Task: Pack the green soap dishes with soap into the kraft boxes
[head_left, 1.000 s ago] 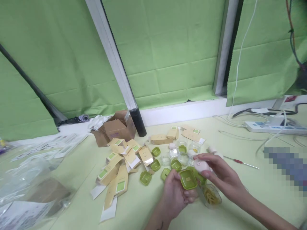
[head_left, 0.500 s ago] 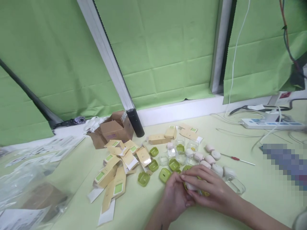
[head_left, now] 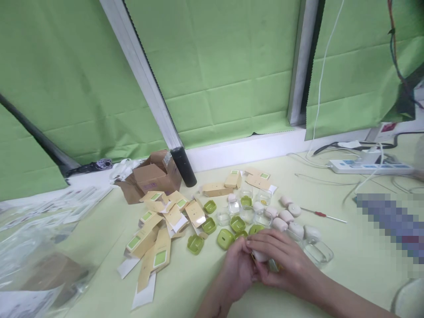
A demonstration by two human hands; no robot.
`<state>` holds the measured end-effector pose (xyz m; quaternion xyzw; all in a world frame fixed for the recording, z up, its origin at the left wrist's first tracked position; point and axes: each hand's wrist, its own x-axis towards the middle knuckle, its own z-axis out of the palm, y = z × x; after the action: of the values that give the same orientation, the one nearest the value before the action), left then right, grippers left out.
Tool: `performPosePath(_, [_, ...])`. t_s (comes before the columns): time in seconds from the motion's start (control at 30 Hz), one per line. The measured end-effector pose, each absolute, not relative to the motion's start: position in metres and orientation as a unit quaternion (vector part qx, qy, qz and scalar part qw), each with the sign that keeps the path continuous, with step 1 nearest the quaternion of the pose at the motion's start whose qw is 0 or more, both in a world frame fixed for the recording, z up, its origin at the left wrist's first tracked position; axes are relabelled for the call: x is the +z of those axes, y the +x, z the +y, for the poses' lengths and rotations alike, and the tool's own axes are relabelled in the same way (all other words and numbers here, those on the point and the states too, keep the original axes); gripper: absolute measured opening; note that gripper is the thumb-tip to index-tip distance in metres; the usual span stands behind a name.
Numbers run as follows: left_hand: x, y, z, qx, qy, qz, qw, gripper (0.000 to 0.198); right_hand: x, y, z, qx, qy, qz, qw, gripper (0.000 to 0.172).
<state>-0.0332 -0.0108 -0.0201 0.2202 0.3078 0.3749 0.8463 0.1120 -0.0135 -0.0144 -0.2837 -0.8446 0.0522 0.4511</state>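
Note:
Both my hands meet over the front of the table, fingers wrapped round a small pale rounded case (head_left: 260,255). My left hand (head_left: 239,269) cups it from the left. My right hand (head_left: 286,258) covers it from above and the right, hiding most of it. A green edge shows under the right fingers, but what it belongs to is unclear. Just beyond the fingertips lie several green silicone covers (head_left: 225,239). Clear plastic covers (head_left: 247,214) and more pale rounded cases (head_left: 296,230) are grouped behind and to the right of my hands.
Opened yellow cardboard boxes (head_left: 161,250) are heaped on the left. Farther back stand a brown carton (head_left: 154,179) and a black cylinder (head_left: 184,167). A red-handled screwdriver (head_left: 320,214) lies to the right, with a white power strip (head_left: 374,167) and cables behind it. Plastic bags (head_left: 26,251) cover the left side.
The whole view has shifted slightly. My hands stay together round the pale case, with only small finger movements. The things on the table look unmoved.

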Motion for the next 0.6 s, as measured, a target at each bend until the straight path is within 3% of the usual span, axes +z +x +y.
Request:
performPosePath(0.13, [-0.018, -0.034, -0.01, 0.371, 0.229, 0.309, 0.845, 0.01, -0.014, 0.114, -0.012, 0.095, -0.292, -0.846, 0.437, 0.039])
performPosePath(0.33, [-0.015, -0.034, -0.007, 0.354, 0.234, 0.291, 0.857, 0.014, -0.02, 0.116, -0.007, 0.088, -0.279, -0.852, 0.435, 0.034])
performPosePath(0.53, [-0.011, -0.036, -0.009, 0.377, 0.277, 0.293, 0.834, 0.034, -0.007, 0.128, -0.003, 0.202, -0.309, -0.821, 0.436, 0.047])
performPosePath(0.6, [-0.011, -0.036, -0.01, 0.405, 0.305, 0.309, 0.805, 0.038, 0.0, 0.133, 0.0, 0.217, -0.313, -0.818, 0.431, 0.042])
